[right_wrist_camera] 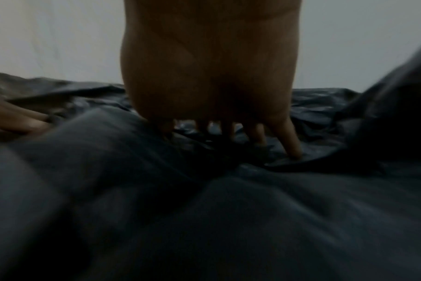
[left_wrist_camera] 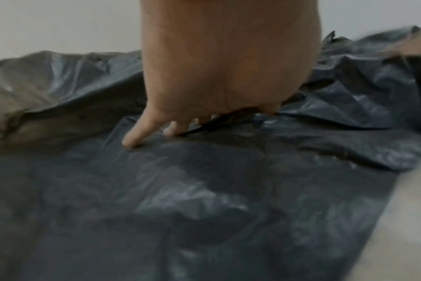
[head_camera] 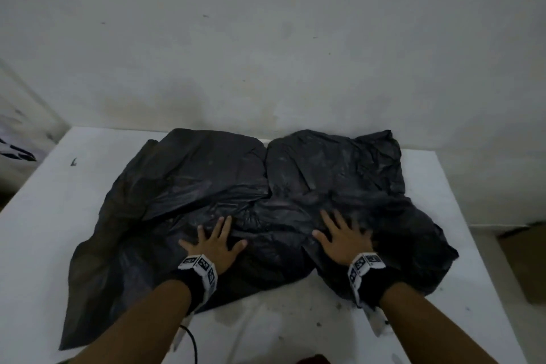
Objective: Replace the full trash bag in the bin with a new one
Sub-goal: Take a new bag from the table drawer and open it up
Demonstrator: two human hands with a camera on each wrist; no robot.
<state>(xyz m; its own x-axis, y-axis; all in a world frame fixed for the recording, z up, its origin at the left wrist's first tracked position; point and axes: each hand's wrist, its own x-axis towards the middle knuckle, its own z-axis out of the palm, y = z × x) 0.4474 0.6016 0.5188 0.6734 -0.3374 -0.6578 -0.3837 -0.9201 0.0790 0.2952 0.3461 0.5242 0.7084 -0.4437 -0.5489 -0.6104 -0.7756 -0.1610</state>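
A black trash bag lies spread out and crumpled on a white table. My left hand presses flat on its near middle with fingers splayed. My right hand presses flat on the bag a little to the right, fingers also spread. In the left wrist view my left hand rests fingertips down on the bag. The right wrist view is dark and blurred: my right hand lies on the bag with straight fingers. No bin is in view.
A grey-white wall stands right behind the table. A black cable hangs by my left forearm at the table's near edge. A brown floor or box shows past the table's right edge.
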